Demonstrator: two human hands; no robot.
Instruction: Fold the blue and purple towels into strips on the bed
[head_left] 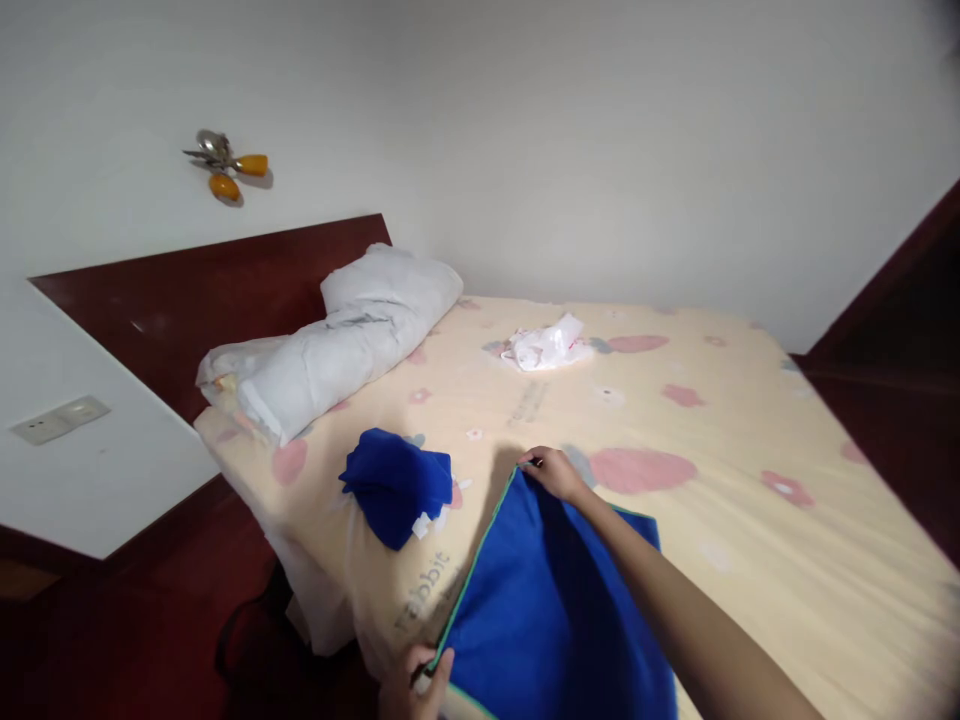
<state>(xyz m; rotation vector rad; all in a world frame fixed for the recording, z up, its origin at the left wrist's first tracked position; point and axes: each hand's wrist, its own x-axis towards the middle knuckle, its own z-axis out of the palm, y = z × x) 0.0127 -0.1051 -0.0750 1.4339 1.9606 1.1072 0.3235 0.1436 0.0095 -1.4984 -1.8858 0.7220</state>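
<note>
A blue cloth with a green stitched edge lies spread over the near part of the bed. My right hand pinches its far left corner, and my left hand grips its near left corner at the bottom of the view. Between the two hands the green edge runs nearly straight. The cloth's near end runs out of view, and my right forearm covers part of its right side. Left of it, a second blue cloth lies folded in a loose heap, with a small white tag at its lower edge.
The bed has a cream sheet with pink prints. A rolled white quilt lies along the dark red headboard. A crumpled white plastic bag rests near the back. A lamp fitting and a socket plate are on the wall.
</note>
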